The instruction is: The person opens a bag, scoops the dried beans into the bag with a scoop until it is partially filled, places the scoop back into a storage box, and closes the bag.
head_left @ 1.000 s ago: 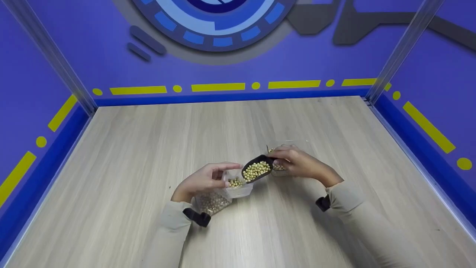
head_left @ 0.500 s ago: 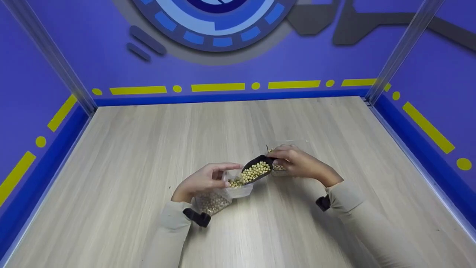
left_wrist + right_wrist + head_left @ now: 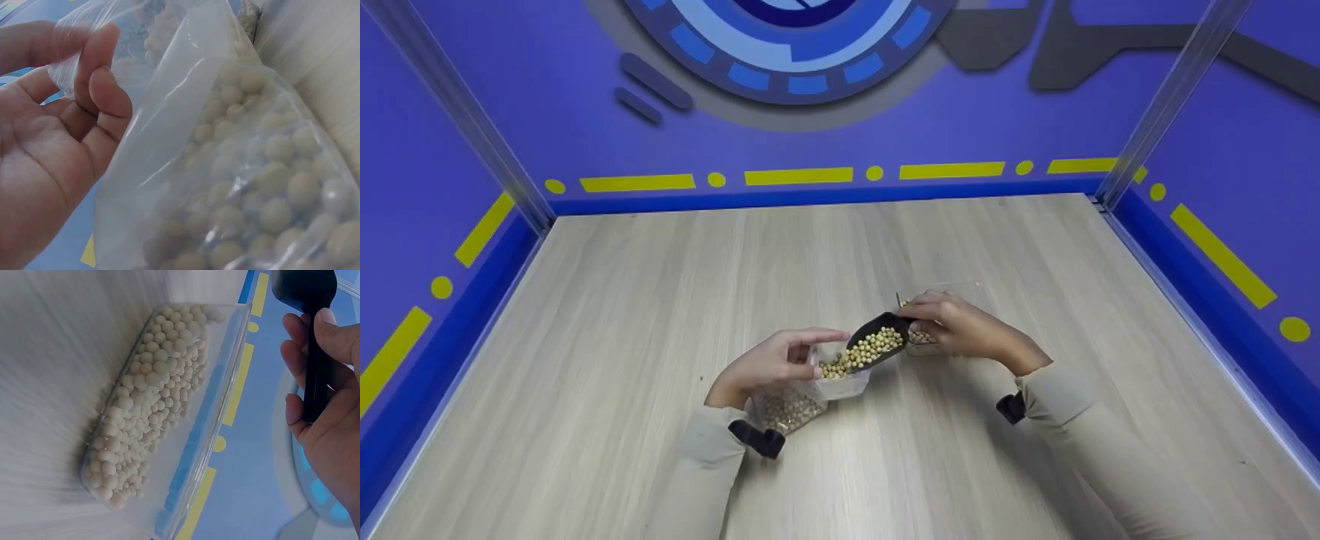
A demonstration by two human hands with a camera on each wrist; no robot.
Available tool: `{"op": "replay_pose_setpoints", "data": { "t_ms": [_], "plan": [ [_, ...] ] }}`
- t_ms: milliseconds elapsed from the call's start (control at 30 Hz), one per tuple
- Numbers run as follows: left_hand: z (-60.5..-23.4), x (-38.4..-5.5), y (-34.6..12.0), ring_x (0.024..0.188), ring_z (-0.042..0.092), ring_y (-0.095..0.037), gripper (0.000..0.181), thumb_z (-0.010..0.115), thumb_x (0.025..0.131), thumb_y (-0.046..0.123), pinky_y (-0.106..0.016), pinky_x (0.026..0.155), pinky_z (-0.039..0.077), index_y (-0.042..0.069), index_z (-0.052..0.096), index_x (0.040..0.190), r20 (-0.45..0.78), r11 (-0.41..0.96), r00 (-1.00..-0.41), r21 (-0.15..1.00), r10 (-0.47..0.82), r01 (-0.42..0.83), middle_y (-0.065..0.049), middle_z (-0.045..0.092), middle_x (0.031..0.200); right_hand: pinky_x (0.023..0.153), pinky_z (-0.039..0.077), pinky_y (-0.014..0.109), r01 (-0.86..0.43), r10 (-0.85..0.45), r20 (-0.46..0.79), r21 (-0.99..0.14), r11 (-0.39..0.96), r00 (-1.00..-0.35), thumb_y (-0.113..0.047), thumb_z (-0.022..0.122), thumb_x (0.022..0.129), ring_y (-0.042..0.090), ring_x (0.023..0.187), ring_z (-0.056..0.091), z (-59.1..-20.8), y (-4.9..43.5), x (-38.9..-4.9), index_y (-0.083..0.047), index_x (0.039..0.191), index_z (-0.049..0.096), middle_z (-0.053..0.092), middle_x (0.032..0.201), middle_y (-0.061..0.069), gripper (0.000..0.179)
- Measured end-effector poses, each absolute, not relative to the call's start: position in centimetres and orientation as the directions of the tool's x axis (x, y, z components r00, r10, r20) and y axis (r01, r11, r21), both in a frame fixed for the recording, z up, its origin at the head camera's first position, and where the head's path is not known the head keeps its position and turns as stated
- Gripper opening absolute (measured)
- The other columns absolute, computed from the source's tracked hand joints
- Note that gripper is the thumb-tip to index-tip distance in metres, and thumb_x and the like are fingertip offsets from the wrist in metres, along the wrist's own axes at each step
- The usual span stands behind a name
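My left hand (image 3: 772, 361) holds the mouth of a clear plastic bag (image 3: 849, 387) spread, thumb and fingers at its rim. Round pale-yellow balls fill the bag's lower part, which sags beneath the hand; they look large through the film (image 3: 163, 152) in the left wrist view. A black scoop (image 3: 873, 325), heaped with the same balls, tilts down to the left with its lip over the bag's mouth. Its handle (image 3: 318, 377) lies in the curled fingers of my right hand (image 3: 956, 324).
Under and behind my right hand a clear plastic box (image 3: 960, 288) stands on the wooden table (image 3: 720, 270). It holds many more balls (image 3: 152, 394), banked against one side. Blue panels (image 3: 840, 142) enclose the table at the back and sides.
The balls in the scoop have slid toward its lip and some spill into the bag's mouth. Both hands have hardly moved.
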State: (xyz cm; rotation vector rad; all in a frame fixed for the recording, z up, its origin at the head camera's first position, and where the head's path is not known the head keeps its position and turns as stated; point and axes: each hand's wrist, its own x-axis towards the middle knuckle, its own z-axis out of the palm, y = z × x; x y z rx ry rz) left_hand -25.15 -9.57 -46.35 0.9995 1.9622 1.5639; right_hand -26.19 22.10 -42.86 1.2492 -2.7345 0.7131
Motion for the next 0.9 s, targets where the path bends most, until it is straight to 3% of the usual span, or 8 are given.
{"op": "replay_pose_setpoints", "data": {
  "t_ms": [433,900],
  "plan": [
    [-46.4,-25.1,-9.6,0.064,0.041,-0.002,0.056,0.058,0.084,-0.008,-0.015,0.060,0.041,-0.001,0.049,0.138,0.103,0.100,-0.640,0.957,0.762,0.273,-0.024,0.048,0.140,0.095,0.041,0.044,-0.730,-0.710,0.207,-0.341,0.593,-0.673,-0.005,0.058,0.093,0.024,0.106,0.059,-42.1,21.8,-26.0,-0.005,0.120,0.066,0.068,0.112,0.008,0.028],
    [-46.4,-25.1,-9.7,0.066,0.042,-0.003,0.054,0.059,0.085,-0.005,-0.015,0.063,0.043,0.000,0.049,0.138,0.100,0.113,-0.642,0.953,0.760,0.282,-0.018,0.049,0.142,0.088,0.042,0.043,-0.751,-0.725,0.217,-0.302,0.587,-0.653,-0.008,0.059,0.093,0.023,0.103,0.059,-41.7,21.7,-25.9,-0.006,0.120,0.067,0.067,0.107,0.007,0.028]
  ]
}}
